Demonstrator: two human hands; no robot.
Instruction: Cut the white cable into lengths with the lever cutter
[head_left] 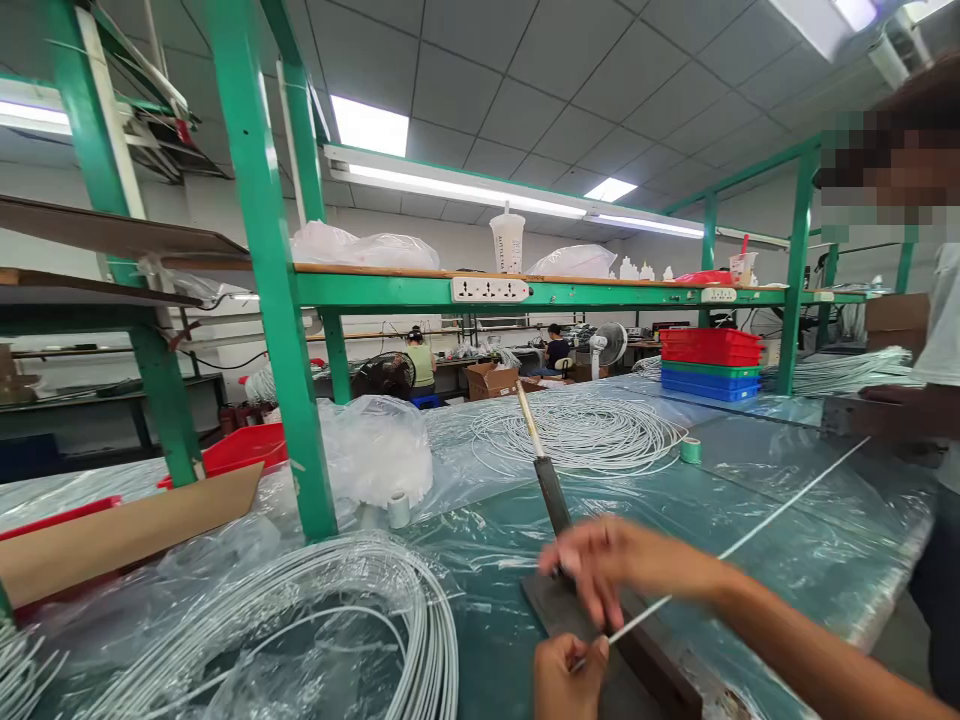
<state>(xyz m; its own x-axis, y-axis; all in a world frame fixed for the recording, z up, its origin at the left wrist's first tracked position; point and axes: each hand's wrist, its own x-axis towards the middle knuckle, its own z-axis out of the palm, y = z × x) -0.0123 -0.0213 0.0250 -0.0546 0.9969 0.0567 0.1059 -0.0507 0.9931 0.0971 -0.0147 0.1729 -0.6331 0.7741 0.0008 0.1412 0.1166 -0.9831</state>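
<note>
My left hand (568, 678) is closed at the bottom centre, pinching the near end of a thin white cable (750, 538). The cable runs taut up to the right, toward a co-worker's hand (889, 398). My right hand (611, 570), blurred, hovers just above the left with its fingers spread and holding nothing. It is over the dark base plate (652, 660) of a bench cutter. The cutter's lever handle (550, 485) stands raised and leans away behind my hands.
A large coil of white cable (360, 620) lies at the bottom left and another coil (585, 430) at mid-bench. A green frame post (292, 400) rises at the left. Tape rolls (691, 450), stacked trays (709, 365) and cardboard (127, 535) are around. The co-worker (941, 340) stands at the right.
</note>
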